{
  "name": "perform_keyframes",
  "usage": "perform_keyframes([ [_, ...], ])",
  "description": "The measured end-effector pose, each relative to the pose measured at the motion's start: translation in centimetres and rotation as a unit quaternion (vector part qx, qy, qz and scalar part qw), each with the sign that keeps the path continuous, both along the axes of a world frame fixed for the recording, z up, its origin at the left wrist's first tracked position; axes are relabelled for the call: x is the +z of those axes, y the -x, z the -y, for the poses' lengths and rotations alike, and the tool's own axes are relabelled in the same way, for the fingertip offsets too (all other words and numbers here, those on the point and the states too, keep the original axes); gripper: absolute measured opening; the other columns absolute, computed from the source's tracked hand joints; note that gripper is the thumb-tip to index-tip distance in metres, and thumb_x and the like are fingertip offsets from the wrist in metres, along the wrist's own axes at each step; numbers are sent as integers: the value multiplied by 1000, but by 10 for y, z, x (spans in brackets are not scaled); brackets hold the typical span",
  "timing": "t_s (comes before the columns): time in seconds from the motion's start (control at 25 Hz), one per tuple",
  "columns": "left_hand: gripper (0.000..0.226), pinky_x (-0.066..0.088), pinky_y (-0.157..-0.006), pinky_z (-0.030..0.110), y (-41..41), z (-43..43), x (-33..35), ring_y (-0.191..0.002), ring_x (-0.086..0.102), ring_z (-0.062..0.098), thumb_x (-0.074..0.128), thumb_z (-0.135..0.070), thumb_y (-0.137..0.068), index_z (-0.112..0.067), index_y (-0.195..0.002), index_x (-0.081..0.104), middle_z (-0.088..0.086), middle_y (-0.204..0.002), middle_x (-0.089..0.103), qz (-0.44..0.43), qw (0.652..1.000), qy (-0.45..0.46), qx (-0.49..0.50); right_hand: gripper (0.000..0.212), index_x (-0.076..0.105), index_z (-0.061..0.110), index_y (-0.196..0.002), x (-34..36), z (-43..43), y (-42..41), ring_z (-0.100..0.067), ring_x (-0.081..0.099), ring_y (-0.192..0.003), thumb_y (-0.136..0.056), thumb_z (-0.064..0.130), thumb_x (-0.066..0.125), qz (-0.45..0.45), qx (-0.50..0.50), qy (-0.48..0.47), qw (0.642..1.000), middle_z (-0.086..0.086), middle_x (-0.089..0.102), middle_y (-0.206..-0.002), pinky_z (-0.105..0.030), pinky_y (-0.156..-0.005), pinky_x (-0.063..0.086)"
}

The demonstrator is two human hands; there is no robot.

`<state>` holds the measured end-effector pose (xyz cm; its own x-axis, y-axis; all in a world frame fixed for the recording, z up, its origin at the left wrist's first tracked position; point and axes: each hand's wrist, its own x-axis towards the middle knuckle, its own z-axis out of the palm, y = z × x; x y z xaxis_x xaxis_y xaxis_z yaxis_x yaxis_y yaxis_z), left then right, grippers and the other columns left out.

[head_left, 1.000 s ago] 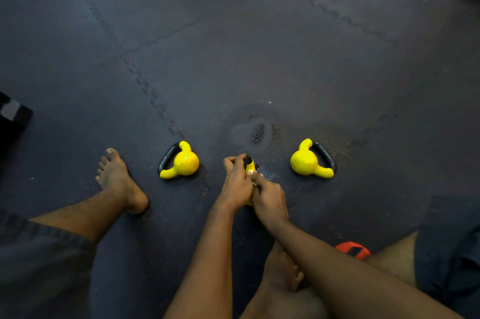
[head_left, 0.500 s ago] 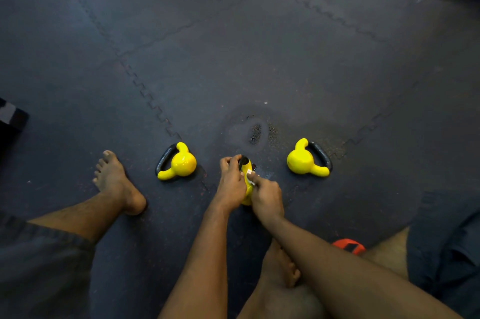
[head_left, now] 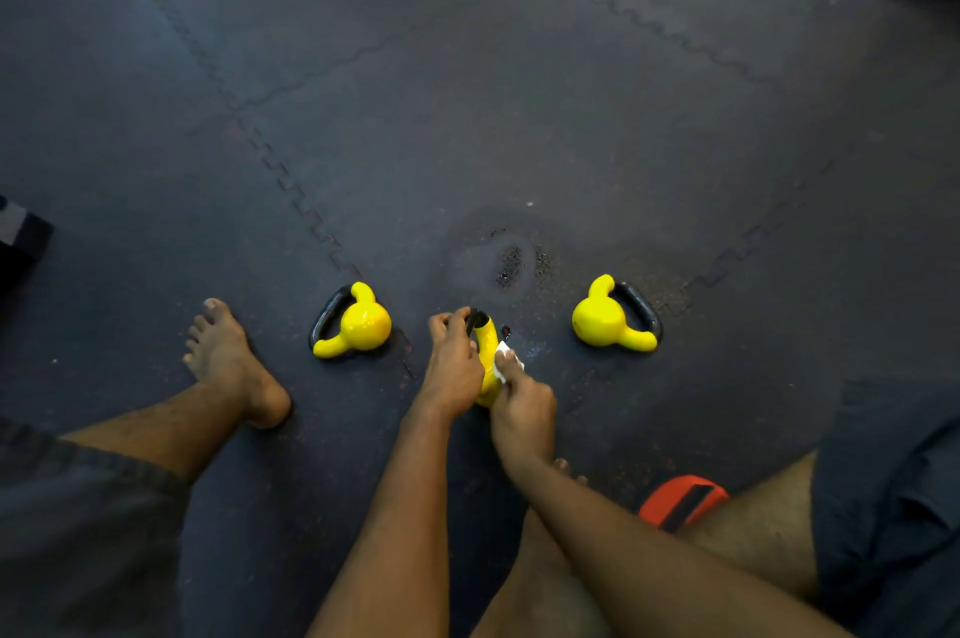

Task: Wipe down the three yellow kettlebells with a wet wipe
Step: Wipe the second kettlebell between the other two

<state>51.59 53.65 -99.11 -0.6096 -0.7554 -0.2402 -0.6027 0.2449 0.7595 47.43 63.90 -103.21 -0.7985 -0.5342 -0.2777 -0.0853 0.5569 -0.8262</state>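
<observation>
Dark interlocking rubber floor mats (head_left: 467, 92) carry three glossy yellow kettlebells with black handles. In the head view the middle kettlebell (head_left: 487, 351) sits between the hands; the left kettlebell (head_left: 363, 323) and right kettlebell (head_left: 602, 320) lie tipped and untouched. Since a second ago the small white wet wipe (head_left: 505, 358) has slid lower onto the yellow flank, so wiping this one seems under way. The left hand (head_left: 454, 362) curls round the handle, steadying it. The right hand (head_left: 522, 409), fingers bent, pinches the wipe against the body.

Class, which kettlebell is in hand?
The middle kettlebell: left hand grips it, right hand presses a wipe on it. The left kettlebell and right kettlebell lie untouched.
</observation>
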Motion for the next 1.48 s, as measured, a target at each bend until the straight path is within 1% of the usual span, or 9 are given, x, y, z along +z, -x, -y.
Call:
perform_keyframes([
  [0.16,48,39,-100,28,-4,9,-5,-123,50,28,37,-2,-100,-11,-147,32,13,-144,32,19,1000,-9,19,76,62,21,-130,-8,-18,-38,-10,49,-131,-85,76,32,100,-48,128,986,0,60,-135,-35,-112,39],
  [0.32,50,34,-103,27,-9,12,-6,-133,43,29,38,-1,-99,-9,-148,31,14,-149,31,29,999,-13,33,30,65,29,-125,-4,-5,-46,-10,52,-127,-99,32,52,118,-157,133,972,0,64,-130,-31,-108,41],
  [0.56,59,30,-114,33,-35,14,-16,-137,36,29,40,5,-96,-3,-152,23,16,-150,25,19,998,-37,46,34,69,26,-120,-1,16,-26,-24,60,-117,-94,10,54,136,-236,69,960,-4,66,-125,-30,-96,48],
  [0.72,66,29,-114,31,-51,11,-25,-139,34,25,43,10,-92,-9,-152,23,11,-152,23,11,996,-55,65,22,77,22,-105,-1,34,19,-26,65,-104,-87,17,64,208,-158,-5,965,-10,73,-112,-34,-90,53],
  [0.88,70,29,-112,31,-57,8,-30,-140,35,26,44,13,-87,-10,-150,26,11,-153,25,9,994,-59,93,32,77,18,-106,10,56,45,-31,61,-111,-86,9,53,154,52,-107,981,-12,70,-116,-32,-93,50],
  [1.0,55,38,-105,35,-52,5,-29,-131,46,28,54,-3,-91,-12,-143,39,10,-145,42,18,989,-51,135,31,75,17,-108,6,51,34,-32,62,-110,-90,12,51,92,57,-88,990,-13,71,-114,-33,-92,49],
  [1.12,27,45,-79,35,-39,-2,-23,-104,61,35,60,-34,-94,-12,-109,61,15,-109,68,22,981,-6,191,29,74,17,-108,0,30,11,-28,64,-103,-92,12,50,79,-39,-1,996,-11,72,-110,-32,-87,49],
  [1.28,46,47,-71,40,-19,-5,-14,-89,63,38,61,-60,-84,-14,-80,59,17,-88,70,84,980,44,177,28,73,15,-109,-3,14,-2,-35,62,-103,-94,13,50,76,-158,12,984,-15,71,-109,-36,-86,48],
  [1.48,51,44,-68,39,-4,-12,-13,-89,62,39,53,-69,-84,-19,-77,50,16,-89,69,122,979,111,122,31,69,18,-119,-6,0,-24,-38,63,-103,-96,18,49,58,-220,-23,974,-18,70,-109,-35,-85,49],
])
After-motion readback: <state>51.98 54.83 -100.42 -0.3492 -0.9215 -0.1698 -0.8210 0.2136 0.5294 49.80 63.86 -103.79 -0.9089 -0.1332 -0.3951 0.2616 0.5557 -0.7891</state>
